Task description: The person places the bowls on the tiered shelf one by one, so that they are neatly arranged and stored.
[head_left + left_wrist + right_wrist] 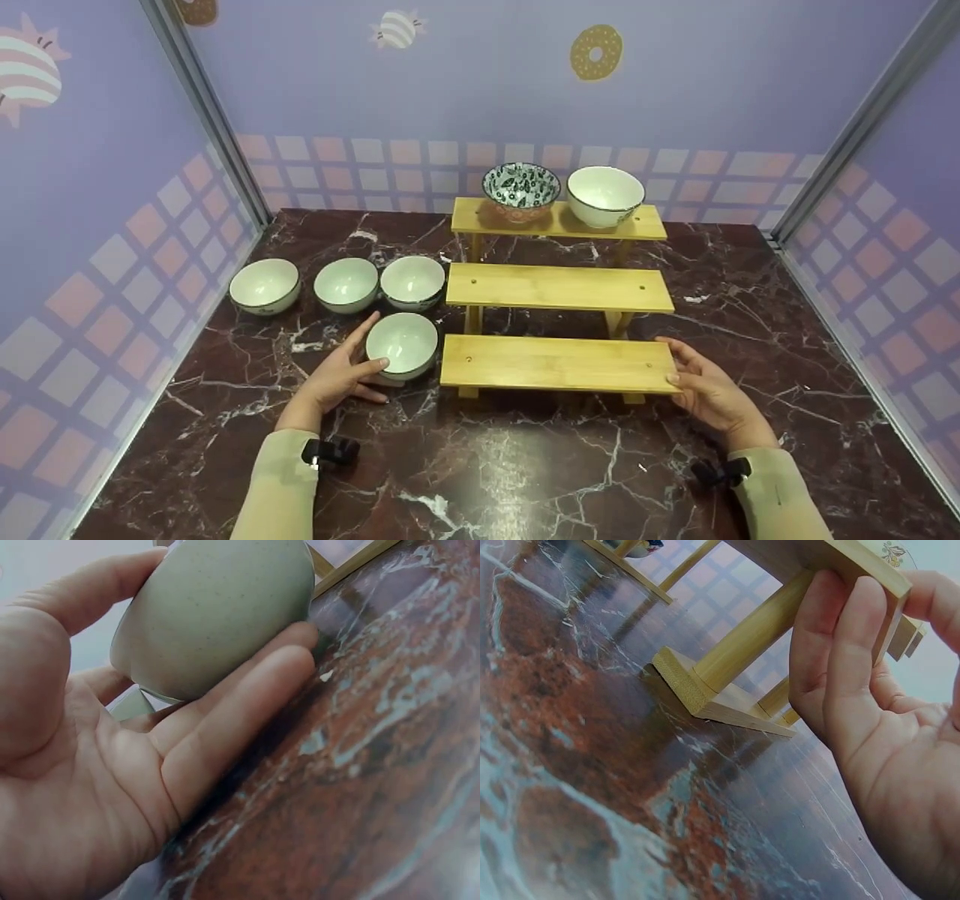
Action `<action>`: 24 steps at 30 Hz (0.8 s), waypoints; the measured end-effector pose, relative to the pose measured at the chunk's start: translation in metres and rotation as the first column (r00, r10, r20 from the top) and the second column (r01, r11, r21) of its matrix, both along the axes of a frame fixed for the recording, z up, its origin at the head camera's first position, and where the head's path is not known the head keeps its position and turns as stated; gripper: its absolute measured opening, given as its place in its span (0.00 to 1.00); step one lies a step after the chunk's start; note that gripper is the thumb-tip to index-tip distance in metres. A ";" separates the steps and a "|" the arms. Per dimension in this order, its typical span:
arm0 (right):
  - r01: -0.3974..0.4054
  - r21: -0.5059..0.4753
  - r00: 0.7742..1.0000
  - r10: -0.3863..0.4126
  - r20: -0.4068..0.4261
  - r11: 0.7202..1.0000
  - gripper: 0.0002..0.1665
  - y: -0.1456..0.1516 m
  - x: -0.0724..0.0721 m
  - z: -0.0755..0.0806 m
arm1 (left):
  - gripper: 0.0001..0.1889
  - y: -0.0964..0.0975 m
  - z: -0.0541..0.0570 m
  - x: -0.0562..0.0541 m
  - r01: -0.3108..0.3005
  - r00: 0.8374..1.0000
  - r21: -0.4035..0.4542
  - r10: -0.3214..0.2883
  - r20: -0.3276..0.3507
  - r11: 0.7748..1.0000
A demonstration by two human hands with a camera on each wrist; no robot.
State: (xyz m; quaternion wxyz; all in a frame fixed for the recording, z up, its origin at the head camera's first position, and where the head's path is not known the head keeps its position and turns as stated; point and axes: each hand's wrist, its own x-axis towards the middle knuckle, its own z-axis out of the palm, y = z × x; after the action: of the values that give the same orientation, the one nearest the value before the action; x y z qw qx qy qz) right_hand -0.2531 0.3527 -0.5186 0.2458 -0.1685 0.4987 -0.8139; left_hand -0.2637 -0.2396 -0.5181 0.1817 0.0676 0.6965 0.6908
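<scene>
My left hand (341,377) holds a pale green bowl (403,343) by its left side, the thumb at the rim. The bowl stands upright just left of the bottom step of a three-step wooden stand (559,364). In the left wrist view the fingers lie along the bowl's (217,611) smooth pale outer wall, low near the tabletop. At the stand's right end, my right hand (709,394) pinches the bottom board, thumb on top. The right wrist view shows fingers (859,622) curled under the board, above a round wooden leg (750,634).
Behind the held bowl are a white bowl (412,283), a pale green bowl (346,285) and another white bowl (264,287) farther left. On the top step sit a green-patterned bowl (521,187) and a white bowl (606,196). Panel walls enclose the dark marble table (525,465).
</scene>
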 end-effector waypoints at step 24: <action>0.015 0.022 1.000 -0.015 0.008 1.000 0.36 0.000 0.001 0.001 | 0.51 0.001 -0.006 -0.001 -0.013 1.000 0.126 0.013 0.002 0.992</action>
State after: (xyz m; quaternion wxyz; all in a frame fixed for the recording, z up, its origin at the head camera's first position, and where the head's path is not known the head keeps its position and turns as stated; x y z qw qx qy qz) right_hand -0.2521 0.3527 -0.5173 0.2437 -0.1587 0.5077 -0.8110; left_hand -0.2649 -0.2391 -0.5241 0.1729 0.0739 0.6518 0.7347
